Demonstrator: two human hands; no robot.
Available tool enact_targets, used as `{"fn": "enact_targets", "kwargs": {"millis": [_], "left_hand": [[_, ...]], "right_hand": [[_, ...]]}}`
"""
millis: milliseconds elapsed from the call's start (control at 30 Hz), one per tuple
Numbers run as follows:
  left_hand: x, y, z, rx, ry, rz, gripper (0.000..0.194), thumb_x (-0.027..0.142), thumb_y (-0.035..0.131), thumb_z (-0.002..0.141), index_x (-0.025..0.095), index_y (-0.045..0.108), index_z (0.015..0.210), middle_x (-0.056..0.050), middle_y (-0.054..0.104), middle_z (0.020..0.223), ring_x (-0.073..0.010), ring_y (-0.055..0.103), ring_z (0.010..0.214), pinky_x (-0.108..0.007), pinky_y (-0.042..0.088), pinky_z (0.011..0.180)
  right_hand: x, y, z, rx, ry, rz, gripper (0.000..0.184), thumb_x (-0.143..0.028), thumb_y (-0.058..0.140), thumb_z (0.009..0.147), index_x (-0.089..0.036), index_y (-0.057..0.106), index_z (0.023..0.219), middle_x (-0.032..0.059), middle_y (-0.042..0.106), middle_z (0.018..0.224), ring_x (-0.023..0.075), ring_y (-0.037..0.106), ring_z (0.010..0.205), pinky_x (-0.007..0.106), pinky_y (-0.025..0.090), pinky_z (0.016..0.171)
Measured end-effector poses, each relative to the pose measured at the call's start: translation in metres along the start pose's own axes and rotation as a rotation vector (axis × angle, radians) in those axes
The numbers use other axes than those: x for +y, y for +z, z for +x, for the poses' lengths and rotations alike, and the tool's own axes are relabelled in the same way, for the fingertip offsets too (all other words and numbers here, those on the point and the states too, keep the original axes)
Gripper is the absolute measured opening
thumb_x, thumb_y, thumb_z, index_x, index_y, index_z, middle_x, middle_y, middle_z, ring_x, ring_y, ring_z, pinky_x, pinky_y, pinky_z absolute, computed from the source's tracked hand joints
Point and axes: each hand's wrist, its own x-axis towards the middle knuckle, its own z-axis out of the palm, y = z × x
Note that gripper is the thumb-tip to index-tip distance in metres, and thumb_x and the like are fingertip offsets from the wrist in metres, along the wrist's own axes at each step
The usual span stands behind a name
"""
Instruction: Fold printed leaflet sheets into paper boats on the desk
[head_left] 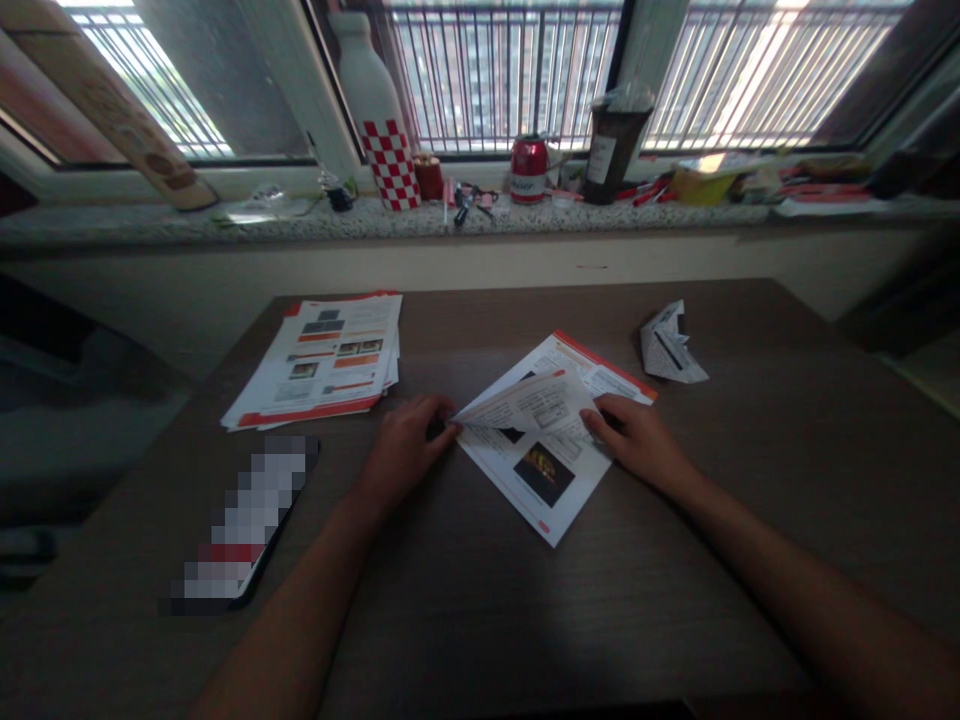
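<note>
A printed sheet of paper [517, 460] lies turned like a diamond on the dark table, with a layer of it folded over and slightly raised along the middle. My left hand [409, 440] pinches its left corner between thumb and fingers. At the right side, my right hand [630, 435] grips the sheet, its thumb on top of the raised layer and its fingers curled near the edge. Orange-red bands and a dark picture show on the paper. Beyond my right hand stands a small folded paper shape [671, 345], apart from both hands.
A stack of printed sheets [330, 360] lies at the table's back left. Nearer me is a phone [247, 525] with a blurred screen. On the windowsill stand a checkered bottle [386, 140], a red can [529, 170], a dark drink cup [611, 145] and small clutter.
</note>
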Motion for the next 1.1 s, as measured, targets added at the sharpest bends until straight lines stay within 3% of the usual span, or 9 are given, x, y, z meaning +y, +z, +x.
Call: {"fn": "enact_targets", "kwargs": {"millis": [400,733,1100], "left_hand": [[-0.0058,-0.0019,-0.0011,-0.033,-0.015,-0.116,0.020,0.031,0.059,0.098,0.022,0.067,0.114,-0.008,0.073,0.106,-0.0276,0.070,0.099,-0.043,0.055,0.087],[-0.0051,-0.0002,0.0004,-0.020,-0.072,-0.128,0.023,0.030,0.061,0.094,0.022,0.067,0.114,-0.007,0.074,0.101,-0.0274,0.071,0.095,-0.041,0.056,0.083],[-0.0067,0.0019,-0.0007,-0.008,-0.089,-0.153,0.025,0.029,0.061,0.094,0.022,0.063,0.118,-0.008,0.071,0.108,-0.0280,0.070,0.101,-0.044,0.057,0.088]], "right_hand": [[0.0007,-0.0009,0.0013,0.027,0.027,-0.027,0.036,-0.046,0.050,0.103,-0.022,0.061,0.078,0.0035,0.063,0.074,0.0185,0.055,0.066,0.034,0.038,0.062],[0.0045,0.0005,0.0005,0.030,0.034,-0.013,0.037,-0.048,0.050,0.104,-0.022,0.064,0.081,0.0036,0.065,0.075,0.0190,0.056,0.066,0.034,0.038,0.062],[0.0033,-0.0007,0.0025,0.042,0.058,-0.015,0.039,-0.050,0.049,0.103,-0.022,0.065,0.081,0.0050,0.068,0.076,0.0204,0.058,0.067,0.035,0.041,0.062]]}}
